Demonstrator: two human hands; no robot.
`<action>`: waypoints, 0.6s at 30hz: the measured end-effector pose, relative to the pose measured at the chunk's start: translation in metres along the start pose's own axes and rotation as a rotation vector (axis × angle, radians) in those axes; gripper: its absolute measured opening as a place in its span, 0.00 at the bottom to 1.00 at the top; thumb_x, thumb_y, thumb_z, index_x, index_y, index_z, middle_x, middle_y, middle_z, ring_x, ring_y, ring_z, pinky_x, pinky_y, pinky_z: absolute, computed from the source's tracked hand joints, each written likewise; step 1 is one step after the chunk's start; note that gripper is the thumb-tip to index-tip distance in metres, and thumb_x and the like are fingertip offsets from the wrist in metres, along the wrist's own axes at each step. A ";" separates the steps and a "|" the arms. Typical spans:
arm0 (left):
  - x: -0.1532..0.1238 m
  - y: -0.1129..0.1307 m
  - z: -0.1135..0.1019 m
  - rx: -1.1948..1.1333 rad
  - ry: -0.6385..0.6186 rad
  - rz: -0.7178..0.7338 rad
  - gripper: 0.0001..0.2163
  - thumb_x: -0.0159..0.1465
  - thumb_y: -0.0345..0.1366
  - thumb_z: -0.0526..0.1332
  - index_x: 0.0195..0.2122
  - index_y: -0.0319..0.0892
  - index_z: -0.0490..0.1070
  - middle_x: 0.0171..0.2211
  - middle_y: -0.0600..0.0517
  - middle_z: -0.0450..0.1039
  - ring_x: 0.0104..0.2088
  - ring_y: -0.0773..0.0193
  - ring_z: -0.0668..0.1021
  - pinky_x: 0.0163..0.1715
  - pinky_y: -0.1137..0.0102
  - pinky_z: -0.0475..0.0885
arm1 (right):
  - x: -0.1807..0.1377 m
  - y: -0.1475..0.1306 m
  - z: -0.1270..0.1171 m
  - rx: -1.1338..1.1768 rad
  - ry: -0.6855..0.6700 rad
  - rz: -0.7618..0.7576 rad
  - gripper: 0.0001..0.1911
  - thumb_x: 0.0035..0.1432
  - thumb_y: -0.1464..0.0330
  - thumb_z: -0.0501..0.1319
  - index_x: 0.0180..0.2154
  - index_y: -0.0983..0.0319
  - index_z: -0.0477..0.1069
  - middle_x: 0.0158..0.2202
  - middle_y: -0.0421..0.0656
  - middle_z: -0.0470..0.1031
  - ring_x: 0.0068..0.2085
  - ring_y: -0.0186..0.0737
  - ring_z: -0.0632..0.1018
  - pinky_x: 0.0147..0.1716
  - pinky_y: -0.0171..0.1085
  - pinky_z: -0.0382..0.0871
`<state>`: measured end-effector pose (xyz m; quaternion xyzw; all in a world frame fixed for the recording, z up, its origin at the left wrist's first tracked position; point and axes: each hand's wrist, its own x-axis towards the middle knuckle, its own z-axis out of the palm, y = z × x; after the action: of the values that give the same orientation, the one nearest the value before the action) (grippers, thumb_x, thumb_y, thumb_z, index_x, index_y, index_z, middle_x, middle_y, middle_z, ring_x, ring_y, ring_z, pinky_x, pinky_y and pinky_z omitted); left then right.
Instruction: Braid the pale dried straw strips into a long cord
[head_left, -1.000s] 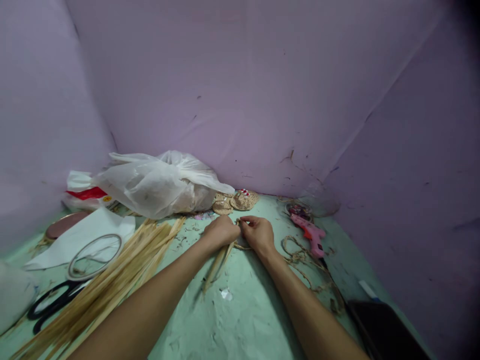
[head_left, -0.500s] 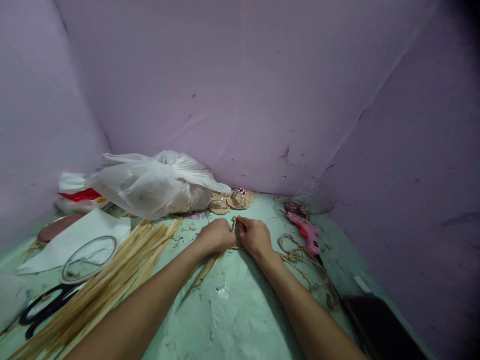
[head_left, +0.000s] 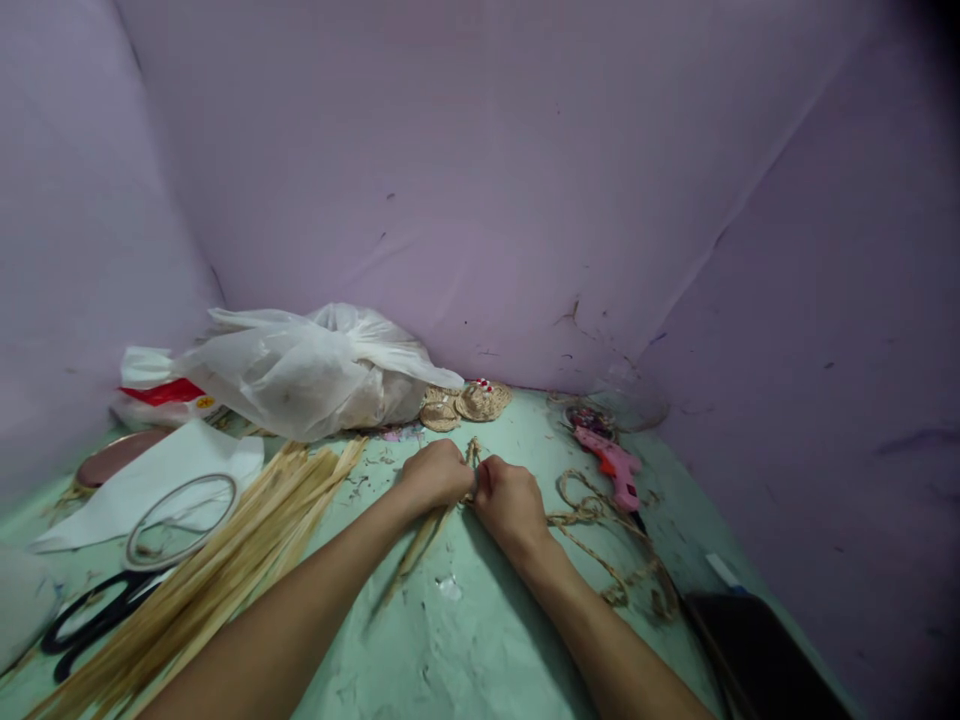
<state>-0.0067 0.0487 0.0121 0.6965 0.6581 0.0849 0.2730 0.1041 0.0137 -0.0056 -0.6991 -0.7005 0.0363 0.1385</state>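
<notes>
My left hand [head_left: 438,472] is closed round a thin braided straw cord [head_left: 473,449], whose small looped end sticks up between the hands. Loose straw strands [head_left: 421,545] trail from under that hand toward me. Close beside it, my right hand [head_left: 511,497] is closed too, thumb and fingers pinched at the same cord; the exact grip is hidden. To its right lies a twisted length of straw rope [head_left: 589,508], loosely looped on the green tabletop [head_left: 465,630].
A bundle of flat straw strips [head_left: 225,565], black-handled scissors [head_left: 94,612] and a pale ring [head_left: 180,520] lie left. Behind are a white plastic bag [head_left: 315,370] and woven straw pieces [head_left: 480,400]. A pink glue gun [head_left: 611,465] and a dark flat object [head_left: 757,650] lie right.
My right hand has moved slightly down toward me, and the cord's looped end shows more clearly above the hands. The left hand has barely moved.
</notes>
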 end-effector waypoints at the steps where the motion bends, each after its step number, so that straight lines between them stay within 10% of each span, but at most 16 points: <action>1: 0.001 0.000 0.000 -0.014 0.006 -0.006 0.05 0.44 0.33 0.54 0.16 0.39 0.66 0.13 0.53 0.60 0.20 0.66 0.65 0.19 0.73 0.53 | -0.002 0.000 -0.001 0.004 -0.005 -0.012 0.13 0.54 0.68 0.48 0.30 0.64 0.70 0.26 0.49 0.75 0.26 0.39 0.73 0.23 0.33 0.52; 18: 0.002 -0.004 -0.010 -0.420 -0.217 -0.063 0.08 0.43 0.27 0.53 0.12 0.40 0.54 0.06 0.59 0.46 0.09 0.74 0.52 0.11 0.75 0.45 | -0.052 -0.004 -0.030 -0.027 -0.134 -0.157 0.26 0.50 0.55 0.52 0.48 0.63 0.62 0.41 0.51 0.67 0.41 0.48 0.70 0.36 0.40 0.60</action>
<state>-0.0152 0.0530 0.0179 0.6085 0.6143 0.1361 0.4836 0.1070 -0.0423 0.0165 -0.6397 -0.7614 0.0626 0.0846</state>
